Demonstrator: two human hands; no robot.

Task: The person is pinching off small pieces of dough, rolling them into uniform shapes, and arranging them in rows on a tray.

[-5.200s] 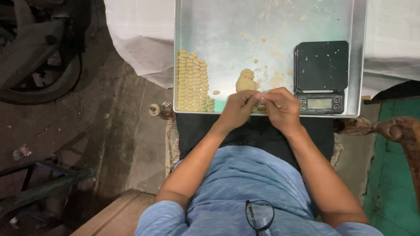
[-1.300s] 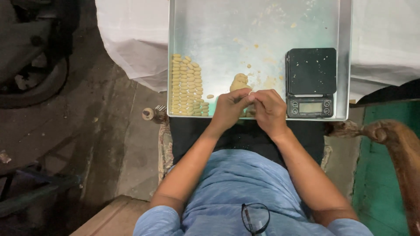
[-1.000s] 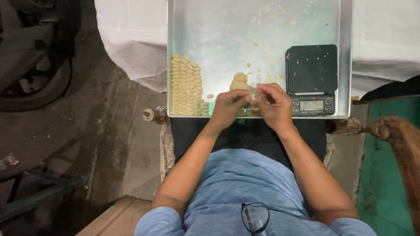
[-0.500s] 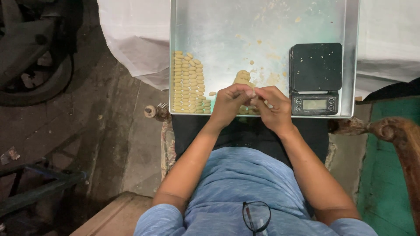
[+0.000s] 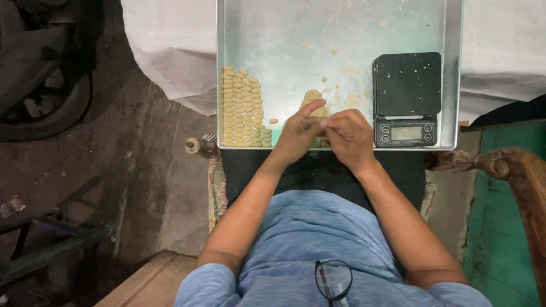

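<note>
Dough lump (image 5: 313, 101), pale yellow, lies on the metal tray (image 5: 284, 40) at its near edge, directly beyond the two hands and partly covered by them. Left hand (image 5: 300, 135) and right hand (image 5: 350, 136) meet fingertip to fingertip above the tray's near rim, both curled inward as if pinching a small piece between them; the piece itself is hidden by the fingers, so whether either hand truly holds anything cannot be told. From the meeting point of the fingers the lump lies just ahead and slightly to the left, so the left hand is the nearer one, its extended fingers overlapping the lump's lower end. The lump's long axis runs roughly away from the person. To the left, near but apart from the hands, small shaped dough pieces (image 5: 242, 108) stand in tidy rows, each piece lying crosswise. A black digital scale (image 5: 407, 96) sits at the right of the tray, just beside the right hand. Crumbs scatter the tray floor
</note>
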